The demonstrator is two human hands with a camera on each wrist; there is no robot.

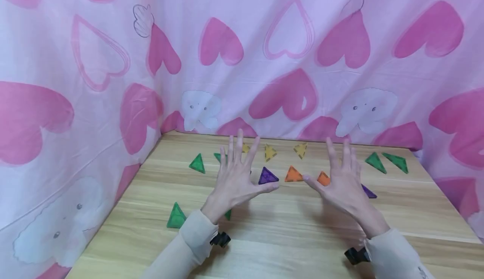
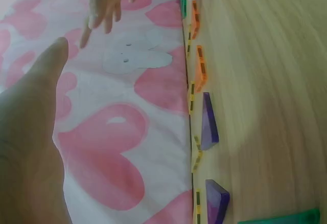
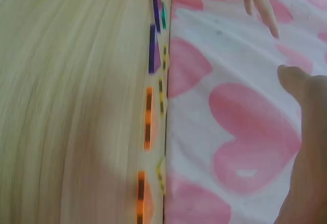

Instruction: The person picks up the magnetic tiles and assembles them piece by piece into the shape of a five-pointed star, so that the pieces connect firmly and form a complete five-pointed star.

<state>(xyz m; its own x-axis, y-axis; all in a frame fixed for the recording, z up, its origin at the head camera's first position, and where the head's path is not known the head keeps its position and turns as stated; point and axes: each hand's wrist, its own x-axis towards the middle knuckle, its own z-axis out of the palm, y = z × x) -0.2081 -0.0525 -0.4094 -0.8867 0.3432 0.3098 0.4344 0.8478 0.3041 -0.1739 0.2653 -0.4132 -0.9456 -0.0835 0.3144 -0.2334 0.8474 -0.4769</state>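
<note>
Both hands hover over a wooden table with fingers spread, holding nothing. In the head view the left hand [image 1: 236,182] is left of centre, its thumb pointing toward the right hand and overlapping the lower edge of a purple triangle tile [image 1: 268,176]. The right hand [image 1: 344,184] is right of centre, its thumb tip beside an orange triangle tile [image 1: 293,174]. A second orange tile [image 1: 323,178] shows between its thumb and fingers. Another purple tile [image 1: 368,191] is partly hidden behind the right hand. In the left wrist view, purple tiles [image 2: 209,121] lie along the table's far side.
Yellow triangle tiles [image 1: 270,153] lie along the back. Green triangle tiles [image 1: 197,164] lie at the left, with another [image 1: 176,216] nearer the front and two more [image 1: 376,162] at the back right. A pink heart-patterned curtain [image 1: 280,94] borders the table [image 1: 287,232].
</note>
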